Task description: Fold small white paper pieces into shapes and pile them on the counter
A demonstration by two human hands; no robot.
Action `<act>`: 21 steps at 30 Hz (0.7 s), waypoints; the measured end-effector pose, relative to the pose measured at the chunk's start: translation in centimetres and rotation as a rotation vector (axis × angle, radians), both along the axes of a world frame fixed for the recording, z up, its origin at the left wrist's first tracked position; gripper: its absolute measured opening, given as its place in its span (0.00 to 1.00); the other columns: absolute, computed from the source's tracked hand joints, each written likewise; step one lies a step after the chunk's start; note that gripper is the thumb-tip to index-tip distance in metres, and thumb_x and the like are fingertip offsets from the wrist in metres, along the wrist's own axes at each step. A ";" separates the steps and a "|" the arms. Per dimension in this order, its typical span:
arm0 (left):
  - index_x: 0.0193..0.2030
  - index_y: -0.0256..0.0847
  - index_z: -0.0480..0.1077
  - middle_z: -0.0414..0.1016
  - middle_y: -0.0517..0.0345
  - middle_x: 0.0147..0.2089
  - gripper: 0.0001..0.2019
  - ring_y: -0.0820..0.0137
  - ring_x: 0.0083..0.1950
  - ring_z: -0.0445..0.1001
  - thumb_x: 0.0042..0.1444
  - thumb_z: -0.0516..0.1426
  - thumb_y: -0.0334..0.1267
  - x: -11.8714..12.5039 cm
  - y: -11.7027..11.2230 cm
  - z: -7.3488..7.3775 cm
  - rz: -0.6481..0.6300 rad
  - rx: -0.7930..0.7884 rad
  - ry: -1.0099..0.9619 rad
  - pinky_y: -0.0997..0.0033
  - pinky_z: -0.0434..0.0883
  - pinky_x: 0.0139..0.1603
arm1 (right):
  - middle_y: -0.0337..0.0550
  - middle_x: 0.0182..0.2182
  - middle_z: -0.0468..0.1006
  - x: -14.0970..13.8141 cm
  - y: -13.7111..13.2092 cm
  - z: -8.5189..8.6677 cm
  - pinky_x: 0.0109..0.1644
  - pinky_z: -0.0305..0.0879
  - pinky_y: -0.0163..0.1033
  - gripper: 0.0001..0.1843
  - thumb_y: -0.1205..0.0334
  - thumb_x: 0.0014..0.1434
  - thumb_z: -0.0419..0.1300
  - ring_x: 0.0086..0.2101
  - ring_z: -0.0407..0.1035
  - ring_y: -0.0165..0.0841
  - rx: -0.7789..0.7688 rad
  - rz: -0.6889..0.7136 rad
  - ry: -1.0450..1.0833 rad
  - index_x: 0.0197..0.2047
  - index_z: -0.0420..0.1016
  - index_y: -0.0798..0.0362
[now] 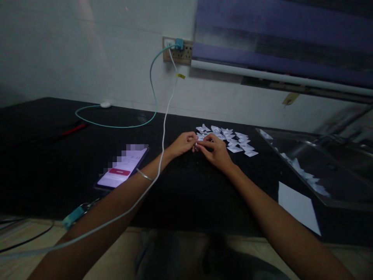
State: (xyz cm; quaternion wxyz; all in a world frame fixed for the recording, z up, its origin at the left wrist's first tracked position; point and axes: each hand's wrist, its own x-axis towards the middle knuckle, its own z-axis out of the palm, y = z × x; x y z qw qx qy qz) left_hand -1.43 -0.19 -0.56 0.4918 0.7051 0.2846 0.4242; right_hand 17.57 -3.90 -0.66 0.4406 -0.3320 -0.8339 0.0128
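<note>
My left hand (184, 144) and my right hand (216, 151) meet above the black counter, fingertips pinched together. Between them is a small piece of folded white paper (197, 143), mostly hidden by the fingers. Just beyond the hands, several small folded paper boats (233, 142) stand in slanting rows; my right hand covers part of them. A white paper sheet (297, 206) lies flat on the counter, beside my right forearm.
A lit phone (122, 168) and a keyring with a teal tag (74, 217) lie by my left forearm. A white cable (164, 132) crosses that arm from the wall socket (177, 52). A teal cable (116, 126) loops behind. At right is a metal sink (335, 163).
</note>
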 end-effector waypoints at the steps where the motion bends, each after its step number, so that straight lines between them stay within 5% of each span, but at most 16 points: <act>1: 0.32 0.38 0.67 0.71 0.62 0.25 0.21 0.76 0.25 0.71 0.60 0.63 0.55 0.0 0.0 -0.1 0.000 0.016 -0.010 0.76 0.67 0.28 | 0.43 0.34 0.75 -0.1 0.0 0.0 0.41 0.66 0.43 0.10 0.57 0.67 0.61 0.36 0.69 0.36 -0.032 -0.011 0.053 0.41 0.84 0.48; 6: 0.33 0.39 0.65 0.68 0.62 0.27 0.20 0.76 0.26 0.69 0.63 0.59 0.55 -0.1 0.1 -0.5 -0.024 0.079 0.000 0.76 0.68 0.28 | 0.42 0.34 0.77 -0.2 0.3 0.0 0.38 0.64 0.40 0.17 0.46 0.67 0.59 0.35 0.69 0.35 -0.302 -0.112 0.340 0.38 0.77 0.51; 12: 0.34 0.39 0.65 0.64 0.62 0.32 0.14 0.75 0.31 0.68 0.65 0.56 0.47 0.1 -0.7 0.0 0.046 0.101 0.074 0.76 0.70 0.31 | 0.36 0.23 0.67 -0.1 0.6 0.1 0.33 0.55 0.37 0.24 0.42 0.66 0.57 0.27 0.60 0.30 -0.527 0.094 0.096 0.27 0.69 0.52; 21: 0.32 0.41 0.62 0.63 0.63 0.29 0.13 0.74 0.30 0.65 0.67 0.52 0.45 0.2 -1.3 0.3 0.071 0.160 0.199 0.75 0.64 0.30 | 0.35 0.19 0.67 0.6 0.6 -0.1 0.29 0.53 0.37 0.28 0.37 0.63 0.60 0.23 0.61 0.29 -0.665 0.106 0.142 0.23 0.70 0.52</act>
